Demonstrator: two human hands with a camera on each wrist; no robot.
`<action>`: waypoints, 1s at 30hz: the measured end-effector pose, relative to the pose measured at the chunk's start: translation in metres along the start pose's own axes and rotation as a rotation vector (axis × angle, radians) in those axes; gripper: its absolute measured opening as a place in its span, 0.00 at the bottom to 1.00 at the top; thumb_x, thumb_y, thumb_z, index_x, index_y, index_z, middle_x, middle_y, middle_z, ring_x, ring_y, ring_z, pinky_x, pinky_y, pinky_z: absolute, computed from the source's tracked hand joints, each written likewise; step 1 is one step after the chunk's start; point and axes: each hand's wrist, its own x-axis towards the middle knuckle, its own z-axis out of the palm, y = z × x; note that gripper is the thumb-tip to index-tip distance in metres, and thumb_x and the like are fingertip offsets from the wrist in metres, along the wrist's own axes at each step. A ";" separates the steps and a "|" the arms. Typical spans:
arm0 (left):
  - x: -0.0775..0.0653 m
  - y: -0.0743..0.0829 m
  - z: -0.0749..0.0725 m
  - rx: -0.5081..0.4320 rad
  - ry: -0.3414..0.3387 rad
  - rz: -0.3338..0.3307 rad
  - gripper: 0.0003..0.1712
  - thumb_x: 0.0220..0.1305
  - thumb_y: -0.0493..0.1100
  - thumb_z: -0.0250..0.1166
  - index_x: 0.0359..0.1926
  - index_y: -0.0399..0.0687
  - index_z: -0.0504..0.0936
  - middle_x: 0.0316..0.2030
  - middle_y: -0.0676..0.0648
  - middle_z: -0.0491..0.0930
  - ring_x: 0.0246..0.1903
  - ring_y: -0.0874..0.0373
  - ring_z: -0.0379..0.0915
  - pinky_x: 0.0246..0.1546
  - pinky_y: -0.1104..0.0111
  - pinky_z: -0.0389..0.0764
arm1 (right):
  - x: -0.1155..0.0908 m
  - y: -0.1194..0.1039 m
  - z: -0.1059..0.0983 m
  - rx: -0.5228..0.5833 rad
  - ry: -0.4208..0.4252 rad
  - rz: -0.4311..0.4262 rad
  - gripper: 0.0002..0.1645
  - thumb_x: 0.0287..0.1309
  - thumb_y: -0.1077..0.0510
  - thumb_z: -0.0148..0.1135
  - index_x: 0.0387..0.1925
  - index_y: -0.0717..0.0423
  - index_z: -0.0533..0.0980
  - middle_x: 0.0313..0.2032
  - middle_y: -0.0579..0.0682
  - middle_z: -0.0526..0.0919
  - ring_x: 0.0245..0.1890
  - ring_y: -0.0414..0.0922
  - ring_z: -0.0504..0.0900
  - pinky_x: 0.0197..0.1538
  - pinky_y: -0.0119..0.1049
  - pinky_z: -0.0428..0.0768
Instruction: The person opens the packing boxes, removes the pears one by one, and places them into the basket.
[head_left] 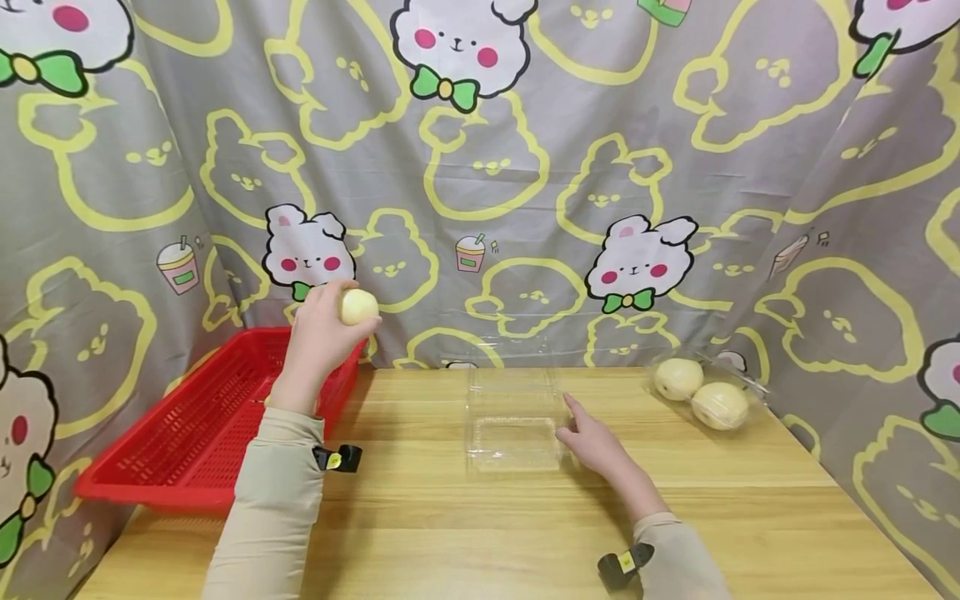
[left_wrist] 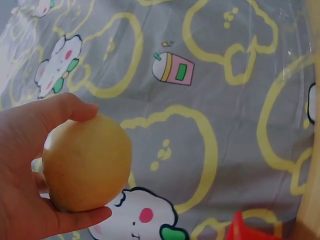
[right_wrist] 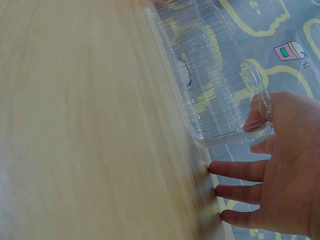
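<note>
In the head view my left hand is raised above the red basket and grips a round yellow fruit. Its thumb and fingers curl round the fruit's sides, with smooth, lightly speckled skin visible in the left wrist view. A clear plastic box stands on the table with its lid tilted up at the back. My right hand is at the box's right side, fingers extended. In the right wrist view the thumb shows against the box's clear end, and three fingers spread straight beside it.
The red plastic basket with slotted walls sits at the left of the wooden table. At the back right lies another clear plastic box holding two yellow fruits. A patterned grey curtain hangs behind and along both sides.
</note>
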 end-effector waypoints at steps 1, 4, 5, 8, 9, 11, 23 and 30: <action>0.000 0.000 -0.002 0.007 -0.005 0.007 0.31 0.56 0.50 0.67 0.60 0.45 0.71 0.55 0.34 0.71 0.53 0.37 0.65 0.48 0.44 0.68 | 0.000 0.000 -0.001 0.005 -0.001 0.003 0.44 0.60 0.52 0.51 0.75 0.56 0.50 0.57 0.65 0.78 0.59 0.62 0.76 0.60 0.58 0.72; 0.001 -0.002 -0.008 0.028 -0.020 0.021 0.32 0.56 0.49 0.66 0.60 0.45 0.71 0.55 0.35 0.71 0.53 0.37 0.65 0.49 0.43 0.66 | -0.001 -0.001 -0.002 0.007 -0.002 0.002 0.44 0.60 0.52 0.51 0.75 0.56 0.49 0.58 0.66 0.78 0.60 0.63 0.75 0.61 0.59 0.71; 0.001 -0.002 -0.010 0.036 -0.024 0.025 0.32 0.56 0.49 0.66 0.61 0.45 0.71 0.55 0.35 0.71 0.53 0.37 0.65 0.50 0.43 0.66 | -0.001 -0.001 -0.002 0.009 -0.003 0.002 0.45 0.60 0.52 0.51 0.75 0.56 0.49 0.58 0.66 0.78 0.60 0.63 0.75 0.61 0.59 0.71; 0.000 -0.005 -0.015 0.064 -0.034 0.029 0.32 0.57 0.49 0.66 0.61 0.45 0.70 0.55 0.35 0.70 0.52 0.36 0.65 0.47 0.43 0.69 | -0.001 -0.001 -0.002 0.004 -0.001 0.002 0.45 0.59 0.52 0.51 0.75 0.56 0.50 0.57 0.65 0.79 0.59 0.61 0.76 0.61 0.59 0.72; 0.000 -0.005 -0.017 0.075 -0.040 0.030 0.32 0.57 0.49 0.66 0.61 0.45 0.70 0.55 0.35 0.70 0.52 0.36 0.65 0.46 0.44 0.71 | -0.002 -0.001 -0.002 0.002 0.000 0.001 0.45 0.59 0.52 0.52 0.75 0.57 0.50 0.56 0.65 0.79 0.58 0.61 0.77 0.60 0.58 0.73; 0.000 -0.007 -0.020 0.094 -0.055 0.032 0.31 0.57 0.49 0.66 0.61 0.46 0.70 0.56 0.35 0.70 0.51 0.35 0.65 0.42 0.45 0.72 | -0.002 -0.001 -0.001 -0.001 0.000 0.002 0.45 0.59 0.53 0.52 0.75 0.56 0.50 0.55 0.64 0.80 0.57 0.60 0.77 0.60 0.58 0.73; 0.003 -0.025 -0.037 0.197 -0.089 0.080 0.31 0.55 0.48 0.67 0.59 0.43 0.71 0.55 0.31 0.69 0.48 0.31 0.64 0.40 0.44 0.69 | -0.003 -0.001 -0.002 0.003 -0.005 0.006 0.45 0.60 0.52 0.52 0.75 0.57 0.50 0.57 0.65 0.79 0.59 0.63 0.75 0.62 0.59 0.71; 0.004 -0.039 -0.048 0.246 -0.124 0.057 0.32 0.55 0.48 0.66 0.59 0.44 0.70 0.54 0.31 0.69 0.51 0.31 0.62 0.39 0.44 0.70 | -0.002 -0.001 -0.002 0.000 0.003 -0.006 0.44 0.59 0.53 0.53 0.75 0.57 0.51 0.56 0.66 0.79 0.59 0.63 0.76 0.61 0.59 0.71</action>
